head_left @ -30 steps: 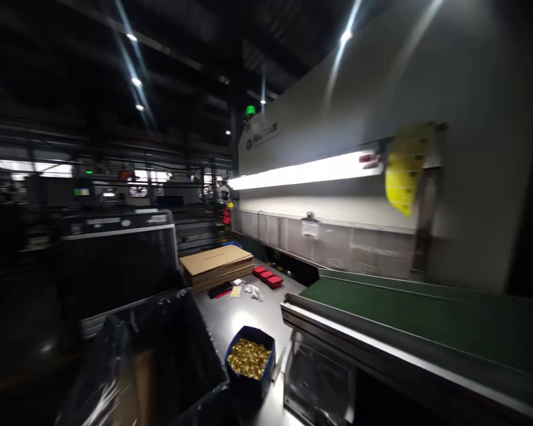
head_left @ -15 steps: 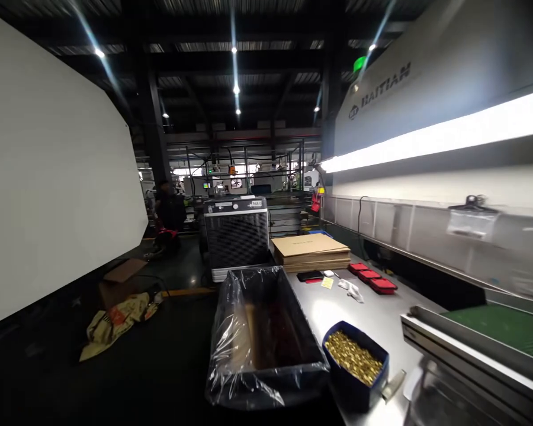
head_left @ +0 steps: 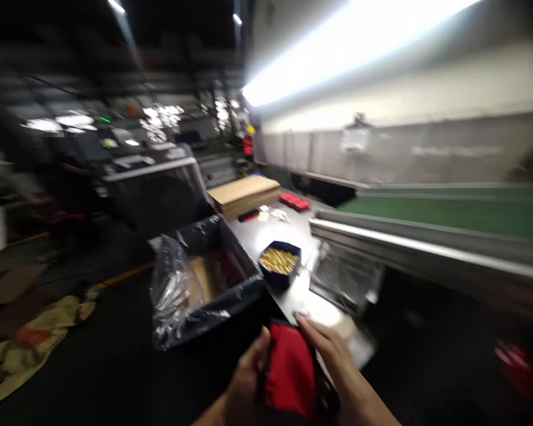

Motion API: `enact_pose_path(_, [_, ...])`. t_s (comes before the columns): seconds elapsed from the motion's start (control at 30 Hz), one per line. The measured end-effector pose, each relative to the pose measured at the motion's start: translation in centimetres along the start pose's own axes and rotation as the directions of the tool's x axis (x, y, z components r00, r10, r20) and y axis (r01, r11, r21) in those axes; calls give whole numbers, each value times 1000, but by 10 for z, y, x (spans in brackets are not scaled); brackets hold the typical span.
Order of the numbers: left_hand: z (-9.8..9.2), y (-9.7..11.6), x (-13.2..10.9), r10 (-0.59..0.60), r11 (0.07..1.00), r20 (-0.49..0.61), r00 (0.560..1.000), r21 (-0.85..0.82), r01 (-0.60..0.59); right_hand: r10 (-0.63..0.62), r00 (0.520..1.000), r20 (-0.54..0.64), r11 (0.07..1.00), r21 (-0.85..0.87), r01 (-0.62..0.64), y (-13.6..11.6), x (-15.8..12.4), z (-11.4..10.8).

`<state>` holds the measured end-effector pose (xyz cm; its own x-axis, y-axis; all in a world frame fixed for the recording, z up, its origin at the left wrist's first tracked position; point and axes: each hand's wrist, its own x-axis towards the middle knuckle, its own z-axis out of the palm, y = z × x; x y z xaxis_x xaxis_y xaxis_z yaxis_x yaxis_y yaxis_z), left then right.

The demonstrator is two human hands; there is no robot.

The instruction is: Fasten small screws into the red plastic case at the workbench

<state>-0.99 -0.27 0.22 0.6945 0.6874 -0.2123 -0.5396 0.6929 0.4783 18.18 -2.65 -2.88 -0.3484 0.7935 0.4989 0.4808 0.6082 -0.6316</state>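
Observation:
At the bottom of the view both my hands hold a flat red piece [head_left: 291, 374] with dark edges. My left hand [head_left: 244, 378] grips its left side, fingers curled behind it. My right hand [head_left: 333, 355] lies along its right side with the fingers stretched over the top corner. Just beyond them is the near end of a steel table [head_left: 302, 290]. On it stands a blue tub of small brass parts [head_left: 279, 262]. The picture is smeared by motion.
A box lined with clear plastic [head_left: 199, 284] stands left of the table. Farther along lie flat cardboard sheets [head_left: 244, 192] and red pieces [head_left: 294, 201]. A green conveyor belt [head_left: 448, 213] runs on the right beside a large machine. Yellow cloth [head_left: 35, 337] lies on the dark floor.
The view has swung down and to the right. My hands, unseen before, have come into view holding the red piece. The table and tub now sit nearer the middle.

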Motion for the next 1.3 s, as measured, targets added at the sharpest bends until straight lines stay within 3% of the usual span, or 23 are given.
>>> enact_pose_path(0.17, [2,9,-9,-21,999,-75,997,-50,17,143,986,-86,983,130,-131,-26,4,-4])
enact_pose_path(0.37, [13,-4,-11,-15,999,-205,979,-44,6,172,981,-85,956,254,-145,-26,-11,7])
enact_pose_path(0.57, [7,-10,-10,-72,996,-185,980,-63,62,174,978,-117,950,281,-135,-27,-12,15])
enact_pose_path(0.73, [4,-8,-10,-40,998,-165,986,-46,32,146,989,-11,960,243,-139,-16,-8,-8])
enact_pose_path(0.8, [3,-5,-10,-4,1000,-189,982,-6,2,230,973,7,935,276,-223,6,-8,-19])
enact_pose_path(0.83, [2,-4,-10,17,1000,-196,980,14,-14,350,937,-17,902,274,-332,21,-8,-22])
enact_pose_path(0.87, [1,-4,-10,34,999,-194,980,28,-29,500,864,-63,846,248,-471,37,-9,-23])
enact_pose_path(0.93, [-2,-3,-10,64,998,-166,984,34,-59,760,613,-217,645,130,-753,72,-11,-17])
enact_pose_path(1.0, [-6,-3,-11,66,998,-126,990,21,-64,848,385,-366,428,43,-903,101,-14,-3])
enact_pose_path(1.03, [-7,-3,-11,64,998,-115,991,10,-63,854,312,-416,353,23,-935,113,-16,5])
enact_pose_path(1.13, [-8,-2,-12,67,997,-104,992,-22,-70,836,189,-516,232,18,-973,133,-21,25])
enact_pose_path(1.23, [-7,1,-14,63,997,-70,996,-32,-65,822,157,-547,201,22,-979,141,-28,30])
enact_pose_path(1.3, [-6,3,-14,59,998,-54,997,-35,-61,836,107,-538,161,55,-985,143,-35,26])
